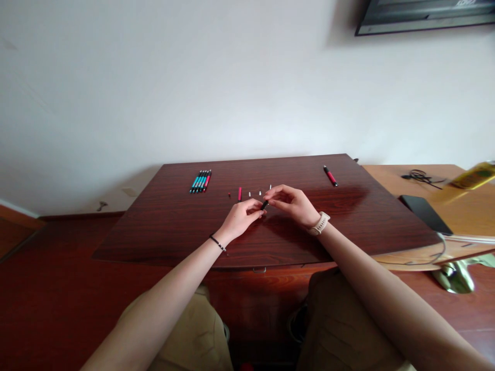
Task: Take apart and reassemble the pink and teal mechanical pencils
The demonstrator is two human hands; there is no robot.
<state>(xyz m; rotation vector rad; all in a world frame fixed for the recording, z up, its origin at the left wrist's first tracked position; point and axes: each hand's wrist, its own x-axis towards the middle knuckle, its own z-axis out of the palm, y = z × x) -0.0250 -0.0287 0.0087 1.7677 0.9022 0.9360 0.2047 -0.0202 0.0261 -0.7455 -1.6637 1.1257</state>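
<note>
Left hand [240, 216] and right hand [294, 204] meet fingertip to fingertip, both pinched on small black piece [264, 205], just above tabletop [162, 226] centre. Row of small parts [249, 194] at 12 o'clock, near. Pen bundle [200, 181] at 10 o'clock, red-black pen [330, 175] at 2 o'clock, phone [425, 214] at 3 o'clock, all well apart. Judgement: piece tiny, likely slips easily; grip near its ends, keep low over tabletop, wrists steady.

Home room or study: dark wood desk [166, 226] against a plain white wall [193, 77], dark framed screen [421, 15] at 1 o'clock, lighter side table [390, 178] with phone [425, 214] and cable [419, 176] at 3 o'clock.
</note>
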